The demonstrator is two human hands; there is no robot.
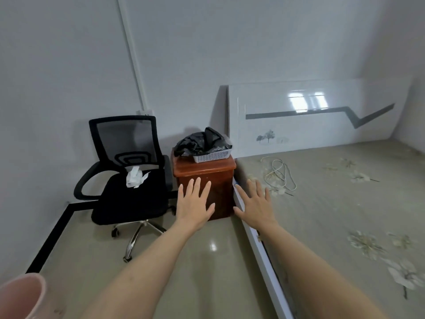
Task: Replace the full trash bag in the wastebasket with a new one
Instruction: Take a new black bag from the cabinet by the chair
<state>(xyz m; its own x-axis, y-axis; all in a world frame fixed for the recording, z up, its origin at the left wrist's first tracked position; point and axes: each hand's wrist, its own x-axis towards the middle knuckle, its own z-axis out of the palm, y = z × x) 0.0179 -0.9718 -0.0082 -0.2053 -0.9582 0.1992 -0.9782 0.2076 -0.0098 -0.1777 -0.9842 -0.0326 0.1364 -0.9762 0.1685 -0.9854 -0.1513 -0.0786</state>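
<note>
Showing two hands, left hand (194,203), right hand (255,203), one wastebasket (21,295)

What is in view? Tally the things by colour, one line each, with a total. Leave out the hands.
Black: 2, office chair, plastic bag
White: 3, mesh basket, crumpled tissue, cord
Brown: 1, wooden nightstand
Pink: 1, wastebasket
Total: 7

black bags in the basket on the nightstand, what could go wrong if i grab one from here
The black bags are bunched together in the white basket, so pulling one may drag out several or tip the light basket off the wooden nightstand. Both the left hand and right hand are open and empty, and the pink wastebasket sits at the frame's lower left edge, easy to bump when turning back.
</note>
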